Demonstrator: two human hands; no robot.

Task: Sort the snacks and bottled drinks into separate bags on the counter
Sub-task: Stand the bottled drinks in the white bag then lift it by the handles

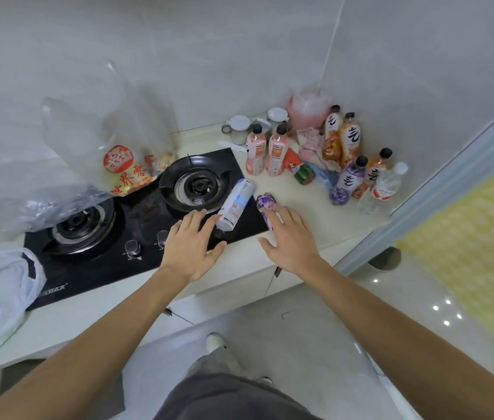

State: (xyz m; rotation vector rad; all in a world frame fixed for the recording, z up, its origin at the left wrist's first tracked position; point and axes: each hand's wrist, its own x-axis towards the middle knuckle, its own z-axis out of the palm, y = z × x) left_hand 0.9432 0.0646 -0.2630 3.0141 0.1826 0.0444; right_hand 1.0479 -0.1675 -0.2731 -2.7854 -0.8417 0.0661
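A white-and-blue bottle (235,204) lies on its side across the right edge of the black stove (94,277). My left hand (192,247) hovers open just before its near end, fingertips touching or almost touching it. A purple bottle (265,203) lies on the counter beside it, and my right hand (288,237) rests over its near end with fingers spread. At the back left stands a clear plastic bag (112,140) with red print, holding snacks. Several upright drink bottles (350,181) and snack packets (311,144) crowd the back right corner.
A white plastic bag (0,286) lies at the counter's left end. Two lidded white jars (239,128) and a pink bag (308,109) stand against the tiled wall. A sliding door frame (440,189) borders the counter on the right. Stove knobs (133,248) sit near my left hand.
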